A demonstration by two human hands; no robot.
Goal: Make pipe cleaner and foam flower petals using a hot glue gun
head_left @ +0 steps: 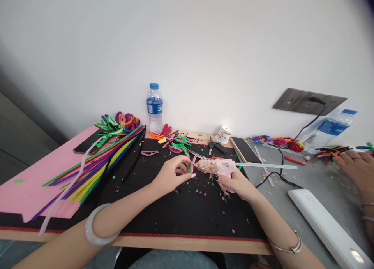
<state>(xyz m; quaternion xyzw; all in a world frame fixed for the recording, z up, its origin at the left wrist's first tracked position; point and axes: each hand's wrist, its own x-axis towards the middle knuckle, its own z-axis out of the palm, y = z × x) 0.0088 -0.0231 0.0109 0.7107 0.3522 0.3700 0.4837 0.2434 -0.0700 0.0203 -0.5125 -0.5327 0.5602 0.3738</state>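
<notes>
My right hand [233, 182] is wrapped round a pale pink hot glue gun [226, 167], its nozzle turned left and its front crusted with dried glue. A long clear glue stick [265, 166] sticks out of its back. Between the thumb and fingers of my left hand [174, 171] is a small pink and green pipe cleaner piece [191, 166], right by the nozzle; whether the two touch I cannot tell. Behind my hands lie scissors [196, 154], partly covered, and a heap of bent green and pink pipe cleaners [179, 145].
Straight pipe cleaners [99, 166] fan over pink card [35, 179] at left. Water bottles [154, 109] [330, 130] stand at the wall. A paper cup [223, 134], a phone [246, 150], a black cable [282, 160] and a white case [324, 222] lie rightward. Another person's hand [355, 167] rests far right.
</notes>
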